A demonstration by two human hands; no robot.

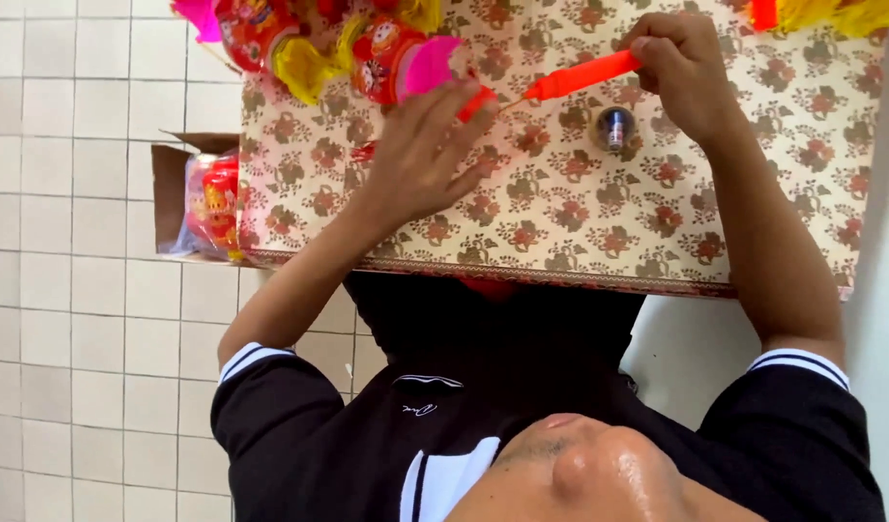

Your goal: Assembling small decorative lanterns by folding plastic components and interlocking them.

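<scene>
My left hand (420, 145) rests over the flower-patterned table cloth (560, 222) with its fingers spread around a small red object (479, 99) that shows at the fingertips. My right hand (681, 72) grips an orange-red pen-shaped tool (580, 75). The tool's thin tip points left and almost touches the red object. A small dark round bottle (615, 129) stands on the cloth just below the tool, between my two hands.
Bright red, yellow and pink decorated items (367, 43) lie at the table's far left, and more sit at the far right corner (821, 12). An open cardboard box (174, 188) with red packets stands on the white tiled floor (77, 290), left of the table.
</scene>
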